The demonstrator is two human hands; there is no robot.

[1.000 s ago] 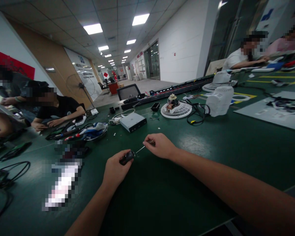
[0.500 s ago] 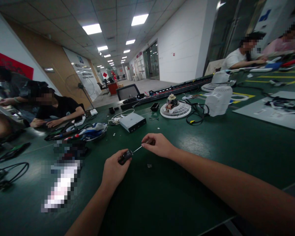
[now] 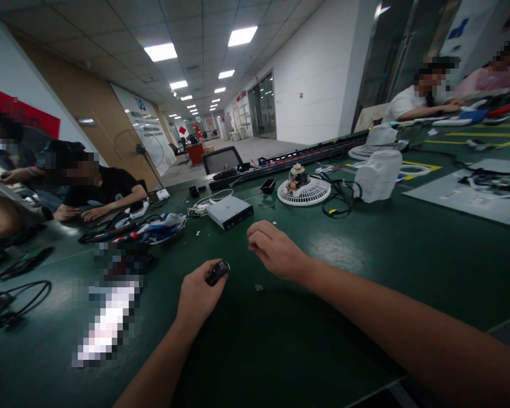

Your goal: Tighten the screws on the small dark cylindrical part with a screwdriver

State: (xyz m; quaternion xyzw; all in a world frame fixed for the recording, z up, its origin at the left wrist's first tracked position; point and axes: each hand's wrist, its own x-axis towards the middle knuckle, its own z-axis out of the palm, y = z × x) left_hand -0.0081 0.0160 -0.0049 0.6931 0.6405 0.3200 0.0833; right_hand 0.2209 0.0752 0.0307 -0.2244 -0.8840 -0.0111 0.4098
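A wide, smooth green table [image 3: 255, 345] bears a round white slatted plastic grille [image 3: 313, 196] and, to its left, a flat silver-grey metal box [image 3: 228, 209]. Near the box, the right hand [image 3: 276, 250] has its fingers curled; whether it holds anything I cannot tell. The left hand [image 3: 196, 290] grips a short, dark, glossy cylinder [image 3: 218, 272] over the table. A tiny translucent scrap [image 3: 259, 288] lies near the right hand.
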